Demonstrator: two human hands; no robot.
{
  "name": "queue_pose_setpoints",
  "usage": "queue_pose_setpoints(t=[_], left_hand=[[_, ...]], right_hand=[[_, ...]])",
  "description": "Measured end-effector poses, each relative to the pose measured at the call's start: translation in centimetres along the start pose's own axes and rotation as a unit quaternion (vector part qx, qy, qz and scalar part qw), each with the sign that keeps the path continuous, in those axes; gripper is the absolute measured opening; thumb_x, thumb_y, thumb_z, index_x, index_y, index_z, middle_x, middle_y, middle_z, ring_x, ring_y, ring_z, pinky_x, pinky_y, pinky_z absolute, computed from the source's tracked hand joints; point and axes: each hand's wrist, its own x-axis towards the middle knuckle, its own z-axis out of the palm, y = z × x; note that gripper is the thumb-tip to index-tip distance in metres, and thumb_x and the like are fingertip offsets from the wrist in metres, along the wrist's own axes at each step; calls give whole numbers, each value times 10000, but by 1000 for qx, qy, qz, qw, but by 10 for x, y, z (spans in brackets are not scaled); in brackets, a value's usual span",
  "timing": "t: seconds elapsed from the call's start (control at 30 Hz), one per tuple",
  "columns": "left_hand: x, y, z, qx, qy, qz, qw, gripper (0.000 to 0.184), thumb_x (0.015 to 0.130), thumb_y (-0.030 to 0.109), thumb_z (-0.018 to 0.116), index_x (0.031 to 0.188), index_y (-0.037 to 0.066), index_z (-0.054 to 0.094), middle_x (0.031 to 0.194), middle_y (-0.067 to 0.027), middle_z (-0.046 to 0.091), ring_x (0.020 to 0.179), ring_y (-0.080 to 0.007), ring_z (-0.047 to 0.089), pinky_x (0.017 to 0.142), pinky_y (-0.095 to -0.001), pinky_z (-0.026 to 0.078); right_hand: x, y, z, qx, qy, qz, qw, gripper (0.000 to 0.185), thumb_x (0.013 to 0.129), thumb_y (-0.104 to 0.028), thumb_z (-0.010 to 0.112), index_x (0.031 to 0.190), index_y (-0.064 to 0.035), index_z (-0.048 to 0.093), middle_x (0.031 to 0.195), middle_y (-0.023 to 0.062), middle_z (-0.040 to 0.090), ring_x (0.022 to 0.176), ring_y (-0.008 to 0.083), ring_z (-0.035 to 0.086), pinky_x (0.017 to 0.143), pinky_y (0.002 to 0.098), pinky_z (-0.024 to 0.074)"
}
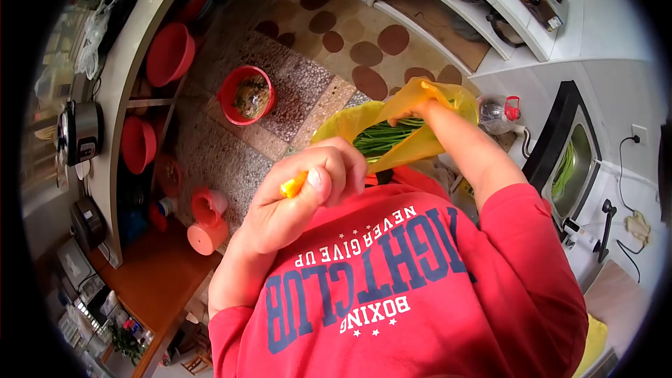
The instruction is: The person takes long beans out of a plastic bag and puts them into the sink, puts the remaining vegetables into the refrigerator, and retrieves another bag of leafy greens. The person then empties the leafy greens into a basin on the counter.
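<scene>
My left hand [301, 192] is closed in a fist, with a bit of yellow-orange plastic poking out beside the thumb. This looks like a gathered end of the yellow plastic bag [400, 155], which lies just behind that fist. Inside the bag is a bundle of long, thin green stalks [381, 138], probably garlic chives. My right hand [414, 110] reaches into the bag's mouth above the stalks. Yellow plastic covers part of it, so whether its fingers grip anything is unclear.
On the floor stands a red basin [246, 95] with scraps inside. Several red basins [170, 54] sit on the left shelves, near a pink bucket [208, 236]. At right are a plastic bottle [498, 113] and a sink [577, 168] holding more greens. Open shelves [448, 10] line the back.
</scene>
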Motion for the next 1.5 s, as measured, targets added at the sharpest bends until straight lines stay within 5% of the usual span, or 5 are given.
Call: queue_pose_setpoints(t=[0.13, 0.43, 0.57, 1.2, 1.5], left_hand=[[6, -1, 5, -20, -11, 15, 1000, 362, 994, 279, 387, 720, 48, 437, 814, -89, 503, 725, -143, 433, 691, -270, 356], [40, 14, 40, -9, -29, 88, 996, 408, 968, 344, 434, 667, 70, 413, 800, -108, 490, 618, -94, 324, 588, -238, 303], [56, 18, 59, 12, -54, 102, 993, 416, 967, 350, 439, 659, 71, 410, 782, -109, 491, 607, -91, 322, 581, -237, 299], [168, 24, 166, -6, -153, 84, 985, 441, 951, 394, 507, 679, 55, 432, 782, -114, 488, 632, -124, 384, 559, -240, 323], [191, 5, 211, -2, -185, 9, 983, 471, 942, 414, 532, 668, 47, 418, 783, -129, 475, 607, -152, 399, 553, -260, 343]], right_hand=[[-4, 32, -15, 134, 33, 7, 990, 338, 655, -119, 705, 981, -45, 655, 861, 29, 647, 741, 145, 573, 635, 331, 466], [-113, 1, -67, 278, 80, -21, 957, 331, 725, -152, 654, 1044, -67, 638, 893, 17, 638, 824, 130, 554, 698, 305, 448], [-167, -6, -91, 241, 148, 69, 957, 330, 733, -163, 654, 1054, -89, 639, 854, -8, 627, 789, 101, 528, 664, 294, 432], [-236, 131, -114, 229, 122, -34, 965, 219, 722, -217, 654, 860, -47, 670, 762, 80, 638, 675, 186, 578, 596, 336, 452], [-239, 171, -66, 167, 180, 83, 966, 220, 676, -229, 663, 746, -21, 663, 729, 106, 652, 641, 207, 575, 585, 372, 445]])
